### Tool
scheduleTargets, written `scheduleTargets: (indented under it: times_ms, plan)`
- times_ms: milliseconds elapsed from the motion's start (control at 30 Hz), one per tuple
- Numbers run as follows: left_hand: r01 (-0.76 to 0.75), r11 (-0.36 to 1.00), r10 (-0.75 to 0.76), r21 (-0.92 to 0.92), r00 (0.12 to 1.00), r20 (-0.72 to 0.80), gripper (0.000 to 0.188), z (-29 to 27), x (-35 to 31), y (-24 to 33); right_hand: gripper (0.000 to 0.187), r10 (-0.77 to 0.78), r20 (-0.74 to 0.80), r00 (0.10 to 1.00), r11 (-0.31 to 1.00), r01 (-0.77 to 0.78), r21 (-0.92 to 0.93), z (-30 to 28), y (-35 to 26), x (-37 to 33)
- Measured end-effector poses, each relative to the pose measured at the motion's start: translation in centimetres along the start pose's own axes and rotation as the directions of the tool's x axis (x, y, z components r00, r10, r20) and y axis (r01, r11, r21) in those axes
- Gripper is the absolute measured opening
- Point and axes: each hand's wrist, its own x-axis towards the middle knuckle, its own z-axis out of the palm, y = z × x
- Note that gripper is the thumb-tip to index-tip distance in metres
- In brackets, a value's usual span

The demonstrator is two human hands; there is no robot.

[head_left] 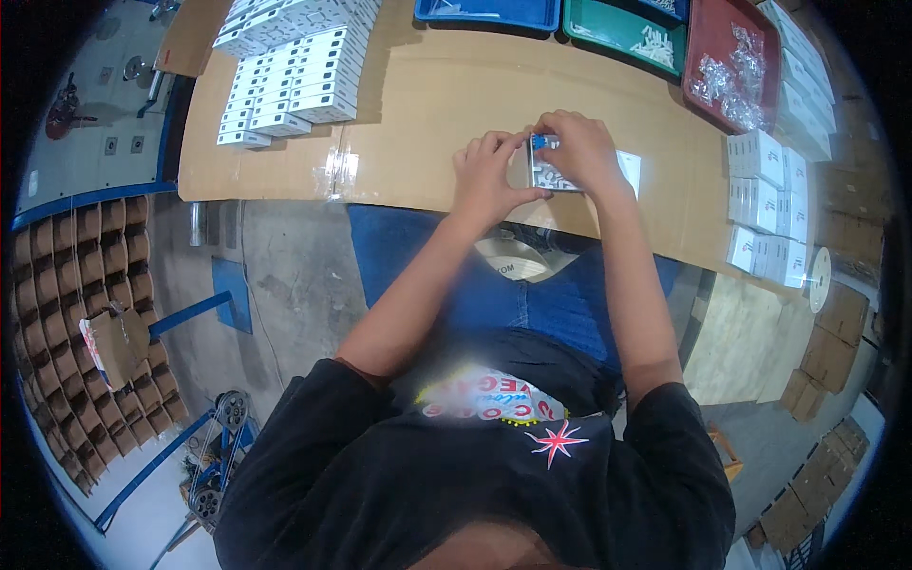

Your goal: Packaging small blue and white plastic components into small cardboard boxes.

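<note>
A small shallow white box (560, 184) lies on the cardboard-covered table in front of me, with small white pieces showing inside. My left hand (489, 177) is closed around the box's left end, fingertips at its far corner and thumb along the near edge. Over the far part of the box, the fingers of my right hand (581, 152) are bent down and pressed together. Right beside those fingertips shows a small blue piece (541, 142); what they pinch is hidden. A flat white piece (629, 171), perhaps a flap or card, sticks out beyond my right wrist.
Stacked white boxes (302, 81) stand at the far left, more white boxes (768, 204) at the right. Along the far edge sit a blue tray (489, 19), a green tray (608, 43) with white parts, and a red tray (701, 43) with clear bags. The table's near edge (399, 202) is close.
</note>
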Motion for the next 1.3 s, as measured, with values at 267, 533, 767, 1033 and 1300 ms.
scheduleTargets:
  times_ms: [267, 533, 767, 1033, 1300]
  plan:
    - [0.004, 1.000, -0.004, -0.003, 1.000, 0.006, 0.086, 0.0, 0.0, 0.1, 0.031, -0.021, -0.109, 0.994, 0.992, 0.034, 0.124, 0.1, 0.0, -0.9]
    - [-0.015, 1.000, 0.015, -0.009, 1.000, -0.012, 0.084, -0.2, 0.1, 0.2, 0.037, -0.066, -0.259, 0.964, 0.984, 0.106, 0.142, -0.9, -0.1, -3.2]
    - [0.024, 1.000, -0.024, -0.015, 1.000, 0.008, 0.082, -0.1, 0.2, 0.1, 0.042, -0.070, -0.237, 0.969, 0.993, 0.044, -0.113, 2.1, -1.1, -5.4]
    - [0.023, 1.000, -0.023, -0.010, 1.000, -0.020, 0.085, 0.1, 0.1, 0.1, 0.039, -0.050, -0.292, 0.955, 0.997, 0.064, 0.039, 1.2, 0.9, -5.9]
    - [0.044, 0.998, -0.045, 0.047, 0.999, 0.023, 0.082, -0.4, 0.2, 0.5, 0.043, 0.652, -0.233, 0.721, 0.758, -0.615, 0.218, -3.1, 5.7, -9.2]
